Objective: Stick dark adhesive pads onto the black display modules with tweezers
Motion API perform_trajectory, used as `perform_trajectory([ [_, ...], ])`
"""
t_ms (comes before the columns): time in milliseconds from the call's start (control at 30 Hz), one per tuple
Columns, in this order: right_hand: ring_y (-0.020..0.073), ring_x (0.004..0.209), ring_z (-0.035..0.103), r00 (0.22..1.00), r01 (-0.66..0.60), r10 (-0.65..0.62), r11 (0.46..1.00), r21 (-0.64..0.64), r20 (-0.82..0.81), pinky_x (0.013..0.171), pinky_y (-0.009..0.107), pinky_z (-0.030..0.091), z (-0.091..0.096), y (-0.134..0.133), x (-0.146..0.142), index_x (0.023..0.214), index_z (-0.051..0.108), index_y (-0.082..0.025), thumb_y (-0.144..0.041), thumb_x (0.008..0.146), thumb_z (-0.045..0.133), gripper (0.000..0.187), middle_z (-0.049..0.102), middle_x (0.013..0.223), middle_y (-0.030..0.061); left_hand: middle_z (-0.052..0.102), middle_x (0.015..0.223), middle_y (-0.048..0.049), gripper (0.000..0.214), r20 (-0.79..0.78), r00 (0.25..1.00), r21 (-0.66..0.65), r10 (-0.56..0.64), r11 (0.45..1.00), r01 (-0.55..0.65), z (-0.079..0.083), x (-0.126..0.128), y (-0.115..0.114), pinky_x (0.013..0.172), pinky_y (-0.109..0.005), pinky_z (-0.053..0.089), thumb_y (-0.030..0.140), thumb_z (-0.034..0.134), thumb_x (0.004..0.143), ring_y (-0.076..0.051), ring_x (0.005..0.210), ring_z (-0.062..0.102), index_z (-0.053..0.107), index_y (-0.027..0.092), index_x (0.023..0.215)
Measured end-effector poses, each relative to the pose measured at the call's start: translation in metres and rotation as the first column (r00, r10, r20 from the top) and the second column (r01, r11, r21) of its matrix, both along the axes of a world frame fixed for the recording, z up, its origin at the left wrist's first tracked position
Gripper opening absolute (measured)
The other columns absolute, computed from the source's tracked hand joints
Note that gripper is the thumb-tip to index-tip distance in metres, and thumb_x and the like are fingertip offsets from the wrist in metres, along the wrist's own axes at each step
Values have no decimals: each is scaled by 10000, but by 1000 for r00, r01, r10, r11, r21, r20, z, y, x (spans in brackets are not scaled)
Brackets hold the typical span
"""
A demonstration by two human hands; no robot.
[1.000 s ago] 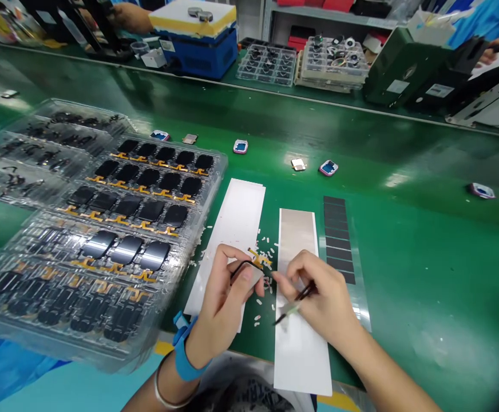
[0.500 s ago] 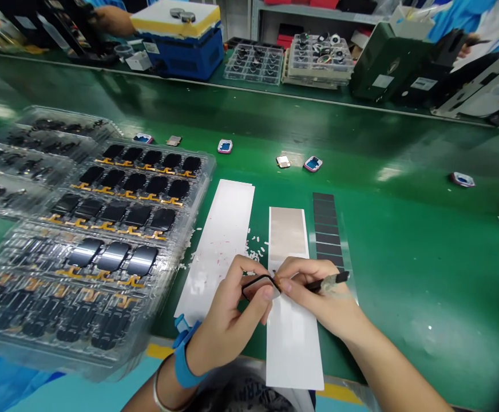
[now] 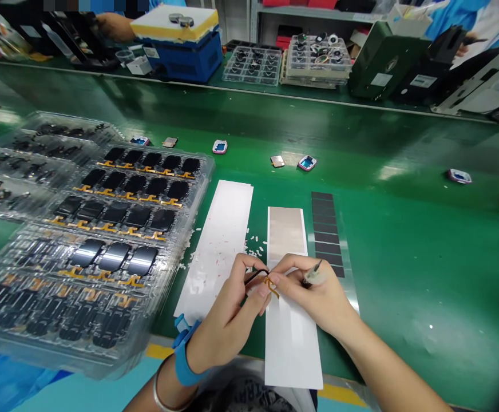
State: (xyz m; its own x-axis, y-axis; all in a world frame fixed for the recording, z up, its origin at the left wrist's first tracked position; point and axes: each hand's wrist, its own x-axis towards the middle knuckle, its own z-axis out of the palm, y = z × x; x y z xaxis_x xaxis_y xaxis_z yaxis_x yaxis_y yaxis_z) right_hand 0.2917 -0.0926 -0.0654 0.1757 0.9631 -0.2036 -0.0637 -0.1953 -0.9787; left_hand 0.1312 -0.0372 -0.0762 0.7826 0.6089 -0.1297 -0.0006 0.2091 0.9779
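- The small black-edged panel (image 3: 254, 277) sat pinched in the left hand (image 3: 227, 309), just above the white backing strip (image 3: 292, 343), with its orange flex ribbon (image 3: 270, 287) curling out to the right.
- The left hand was closed in a pinch, with fingers and thumb curled around the panel's edge.
- The right hand (image 3: 318, 297) was mostly closed, gripping slim tweezers (image 3: 313, 274) with their tips pointing up and away. Its fingertips (image 3: 277, 278) reached in just beside the ribbon, almost meeting the left hand.
- A blue wrist strap (image 3: 182, 359) and a metal bangle (image 3: 160, 395) circled the left wrist.
- A second white strip (image 3: 215, 252), flecked with small bits, lay left of the backing strip, and a strip of dark rectangles (image 3: 327, 229) lay right of it.
- Clear trays (image 3: 200, 171) of black panels with orange ribbons stood along the bench's (image 3: 404, 240) left side.
- Near the far edge, a co-worker's hand (image 3: 112, 26) was beside a blue box (image 3: 176, 51).
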Motion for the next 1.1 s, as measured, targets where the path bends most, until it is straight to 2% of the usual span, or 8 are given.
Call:
perform_trajectory([
  [100,93,522,500,998,40,-40,999,6,46,479,229,323,1,-2,-4,723,647,-171,-347,809,692,200,642,620,11,367,689,55,193,-8,1000,-36,-2,999,1,1,0,0,576,-255,302,422,383,1016,-115,625,355,373,241,1082],
  [167,86,476,456,998,30,-30,1000,6,58,465,235,283,2,-3,-5,738,633,-173,-369,829,669,219,615,568,1,369,683,56,176,8,1000,-36,11,999,-10,-1,0,-1,568,-256,294,410,371,1022,-114,617,355,372,243,1078],
  [367,59,422,271,989,28,-38,997,74,139,434,235,186,2,-4,-6,722,628,-176,-350,832,669,210,394,469,-78,375,646,63,147,-8,999,-56,37,998,-37,-3,3,-2,542,-250,282,373,326,1040,-105,576,344,388,240,1051],
  [467,55,417,254,989,28,-41,996,90,145,426,233,172,3,-4,-6,711,618,-177,-349,832,671,217,391,467,-79,353,628,73,145,2,999,-72,37,997,-37,-1,4,-2,541,-242,283,367,322,1043,-99,559,327,393,242,1039],
  [733,91,414,409,992,33,-39,998,50,118,416,244,270,2,-5,-5,722,623,-206,-429,826,679,252,509,474,-42,340,659,71,110,46,999,-109,7,994,-2,-3,3,-1,552,-237,283,351,389,1027,-96,579,342,379,248,1063],
  [933,63,400,340,994,28,-36,997,77,106,414,227,233,1,-3,-7,710,594,-196,-334,843,648,199,486,464,-65,355,691,59,116,6,1000,-61,18,998,-17,-5,4,-1,527,-240,279,350,408,1016,-97,562,340,376,245,1053],
  [1000,71,449,418,994,18,-27,996,85,104,445,218,306,1,-3,-6,734,603,-195,-293,848,630,153,538,527,-51,400,737,46,142,-18,999,-33,39,999,-40,-6,4,-2,531,-240,292,362,432,1007,-93,572,358,375,242,1055],
  [1100,114,668,566,989,51,-67,991,121,133,598,241,431,0,-4,5,821,633,-206,-287,881,587,110,630,738,-5,439,759,35,148,-64,994,38,85,996,-82,-7,5,-1,568,-247,343,364,418,1012,-102,613,422,372,235,1066],
])
